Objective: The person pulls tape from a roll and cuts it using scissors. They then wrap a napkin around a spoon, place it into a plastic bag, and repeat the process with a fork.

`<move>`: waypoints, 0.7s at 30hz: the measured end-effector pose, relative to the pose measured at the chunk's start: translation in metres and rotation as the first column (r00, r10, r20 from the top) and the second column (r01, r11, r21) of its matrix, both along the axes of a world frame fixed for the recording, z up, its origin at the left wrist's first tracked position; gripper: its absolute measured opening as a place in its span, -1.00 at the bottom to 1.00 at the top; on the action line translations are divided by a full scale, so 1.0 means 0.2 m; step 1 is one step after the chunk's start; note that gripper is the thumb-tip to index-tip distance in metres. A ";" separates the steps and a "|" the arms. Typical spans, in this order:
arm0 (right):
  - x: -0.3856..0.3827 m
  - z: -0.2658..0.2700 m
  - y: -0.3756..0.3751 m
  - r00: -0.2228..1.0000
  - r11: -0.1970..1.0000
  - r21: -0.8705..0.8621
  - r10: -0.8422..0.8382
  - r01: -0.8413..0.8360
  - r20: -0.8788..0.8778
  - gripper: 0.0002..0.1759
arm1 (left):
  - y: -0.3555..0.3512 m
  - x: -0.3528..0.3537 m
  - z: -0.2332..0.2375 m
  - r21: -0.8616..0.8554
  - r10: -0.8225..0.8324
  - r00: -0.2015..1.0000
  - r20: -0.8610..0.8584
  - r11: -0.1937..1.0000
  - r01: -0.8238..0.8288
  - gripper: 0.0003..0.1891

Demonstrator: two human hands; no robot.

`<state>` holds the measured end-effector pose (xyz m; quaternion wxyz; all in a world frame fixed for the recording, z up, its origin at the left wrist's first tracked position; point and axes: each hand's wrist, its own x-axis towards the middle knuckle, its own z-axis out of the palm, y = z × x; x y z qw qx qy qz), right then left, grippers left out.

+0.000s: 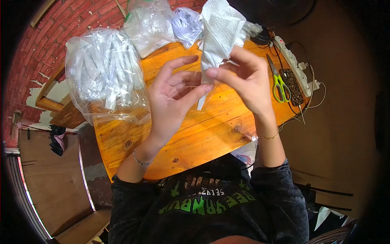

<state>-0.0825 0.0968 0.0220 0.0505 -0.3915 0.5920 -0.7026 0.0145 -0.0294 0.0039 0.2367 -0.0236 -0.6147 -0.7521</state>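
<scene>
A white, quilted paper napkin (221, 34) stands upright over the table, bunched narrow toward its lower end. My right hand (248, 77) pinches the napkin between thumb and fingers, just above its narrow part. Close on the left, my left hand (174, 89) has its thumb tip against a piece of clear plastic film (206, 96) around the napkin's lower end. Its index finger is raised away, and the exact grip behind the film is partly hidden. A thin white strip (201, 104) sticks out below the fingers.
A large clear bag (107, 69) of white wrapped pieces sits left on the wooden table (195, 140). Behind are another clear bag (150, 26) and a bag with white strips (187, 26). Green-handled scissors (280, 85), a leopard-print phone (293, 87) and a power strip (290, 57) lie right.
</scene>
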 end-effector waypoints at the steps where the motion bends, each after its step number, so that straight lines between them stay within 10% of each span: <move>1: 0.00 0.03 -0.01 0.999 0.996 -0.083 -0.039 0.041 0.028 -0.84 | 0.00 0.00 0.00 -0.023 0.003 1.000 0.015 1.000 -0.003 -0.51; 5: -0.04 0.17 -0.01 0.972 0.959 -0.231 -0.195 0.162 -0.128 -0.78 | 0.01 0.00 0.00 -0.070 0.006 0.999 0.045 0.998 -0.003 -0.51; 9: -0.09 0.22 0.04 0.921 0.994 0.008 -0.099 0.110 -0.376 -0.76 | 0.01 0.00 0.00 -0.047 0.005 0.999 0.032 0.999 -0.004 -0.49; 21: -0.05 0.12 -0.02 0.939 0.994 0.004 -0.101 0.108 -0.328 -0.87 | 0.00 -0.02 -0.03 0.007 0.005 0.999 0.041 1.000 -0.006 -0.47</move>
